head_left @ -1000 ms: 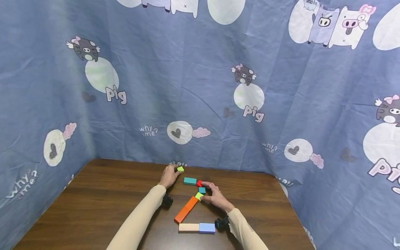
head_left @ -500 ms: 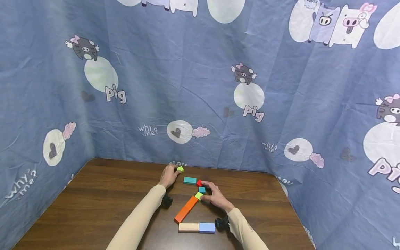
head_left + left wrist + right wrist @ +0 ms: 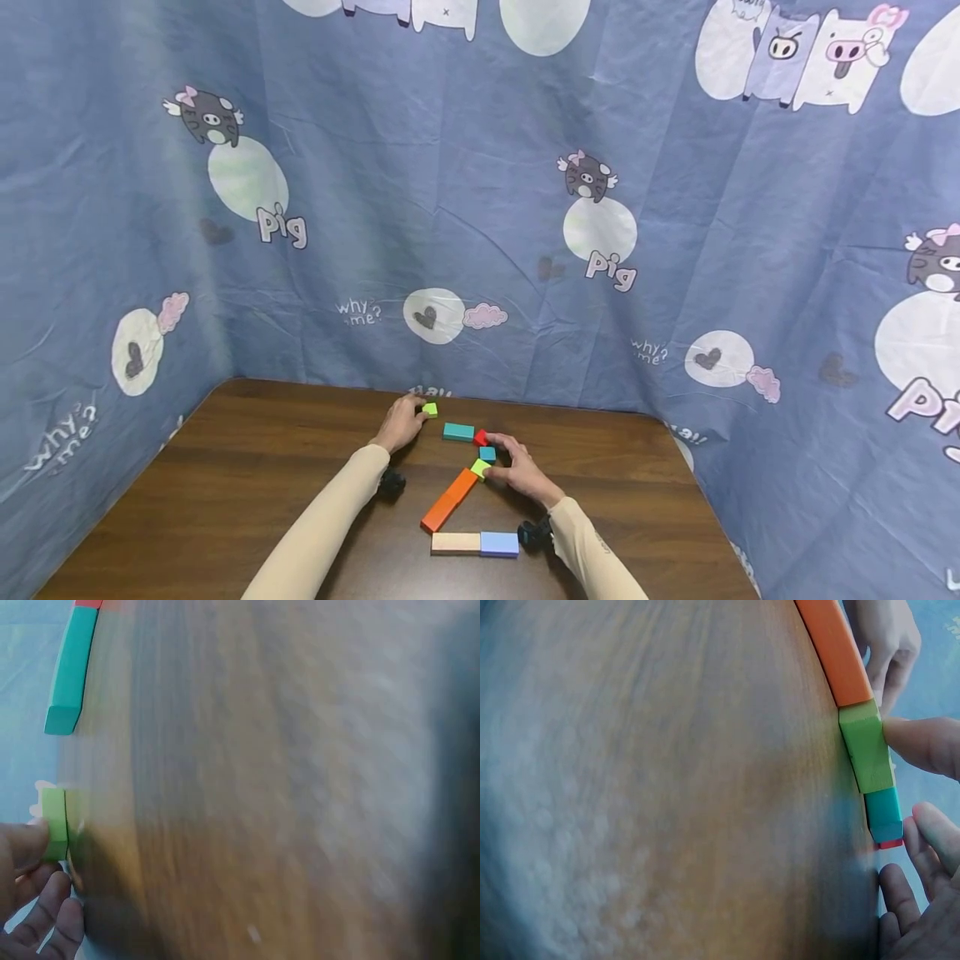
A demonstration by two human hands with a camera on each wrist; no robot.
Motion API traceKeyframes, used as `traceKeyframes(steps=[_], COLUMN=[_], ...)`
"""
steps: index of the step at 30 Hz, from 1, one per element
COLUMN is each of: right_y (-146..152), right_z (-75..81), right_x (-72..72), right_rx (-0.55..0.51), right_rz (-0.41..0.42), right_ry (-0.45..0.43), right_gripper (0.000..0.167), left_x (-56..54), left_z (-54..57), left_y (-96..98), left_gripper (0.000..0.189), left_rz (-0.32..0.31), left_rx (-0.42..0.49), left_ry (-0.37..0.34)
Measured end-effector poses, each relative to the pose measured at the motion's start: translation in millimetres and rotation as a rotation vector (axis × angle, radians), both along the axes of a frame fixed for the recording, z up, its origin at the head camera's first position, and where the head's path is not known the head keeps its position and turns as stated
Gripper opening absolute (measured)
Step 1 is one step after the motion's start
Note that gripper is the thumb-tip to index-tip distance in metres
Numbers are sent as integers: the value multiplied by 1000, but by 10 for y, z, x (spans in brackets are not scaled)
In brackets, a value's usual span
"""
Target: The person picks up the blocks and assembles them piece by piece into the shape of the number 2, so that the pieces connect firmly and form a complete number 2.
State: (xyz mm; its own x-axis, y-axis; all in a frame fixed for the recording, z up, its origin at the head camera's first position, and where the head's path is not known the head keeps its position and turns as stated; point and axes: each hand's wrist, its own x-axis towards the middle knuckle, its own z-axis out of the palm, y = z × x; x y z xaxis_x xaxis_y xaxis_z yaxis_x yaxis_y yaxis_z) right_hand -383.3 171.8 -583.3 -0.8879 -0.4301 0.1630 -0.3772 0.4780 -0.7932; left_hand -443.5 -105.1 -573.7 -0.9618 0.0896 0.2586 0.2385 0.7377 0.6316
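At the table's far side my left hand [image 3: 400,423] pinches a small lime-green block [image 3: 431,410] between thumb and fingers. To its right, apart from it, lies a longer teal block [image 3: 458,432], followed by a red block [image 3: 481,437], a small blue-teal block [image 3: 487,454] and another lime-green block [image 3: 481,469]. Over these reaches my right hand [image 3: 523,473], index finger at the red block and thumb against the lime-green block [image 3: 868,750]. Its other fingers spread loosely beside the row in the right wrist view. Orange blocks [image 3: 448,502] run from the second lime-green block toward me.
Nearest me, a beige wooden block [image 3: 455,543] and a blue block [image 3: 499,544] lie end to end near the orange row. The brown wooden table [image 3: 225,483] meets a blue printed curtain [image 3: 465,208] at the back and sides.
My left hand has drawn slightly left and nearer with the lime-green block, which has turned a little. My right hand and the other blocks stay about where they were.
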Motion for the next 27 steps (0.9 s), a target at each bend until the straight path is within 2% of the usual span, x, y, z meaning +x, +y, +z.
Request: traceKeyframes(steps=[7, 13, 16, 27], right_y=[-61, 2, 32, 33], right_z=[125, 5, -20, -49], right_x=[98, -13, -55, -64], right_rx=[-35, 10, -2, 1], right_rz=[5, 1, 14, 19], right_ry=[4, 10, 0, 1], right_gripper=[61, 61, 62, 64], left_x=[94, 167, 192, 249], left_z=[43, 29, 25, -5], left_y=[-75, -106, -112, -120], left_gripper=[29, 29, 30, 29], left_rz=[-40, -67, -78, -103], left_rx=[-39, -51, -61, -75], left_ry=[-31, -26, -24, -1])
